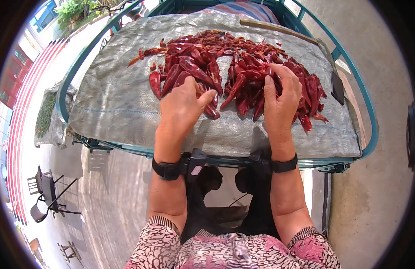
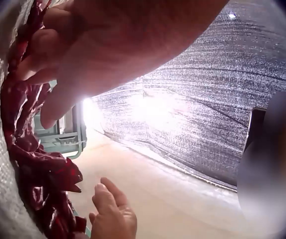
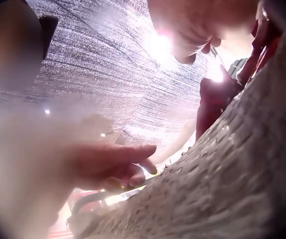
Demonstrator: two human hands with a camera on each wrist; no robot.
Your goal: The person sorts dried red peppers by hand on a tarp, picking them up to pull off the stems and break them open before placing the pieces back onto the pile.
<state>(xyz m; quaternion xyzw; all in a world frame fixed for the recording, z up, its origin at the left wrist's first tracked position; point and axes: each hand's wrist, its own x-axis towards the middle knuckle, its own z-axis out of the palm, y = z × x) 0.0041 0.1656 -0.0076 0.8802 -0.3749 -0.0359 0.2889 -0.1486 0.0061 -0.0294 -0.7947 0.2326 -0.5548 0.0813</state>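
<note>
Red peppers lie upper centre; I see the left hand and right hand over them, both half-spread, gripping nothing visible. A hasty rightward sweep, I reckon, could shove some into that phone, upper right.

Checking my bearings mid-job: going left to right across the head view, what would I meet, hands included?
Black chair → left hand → right hand → dark phone-like object.
</note>
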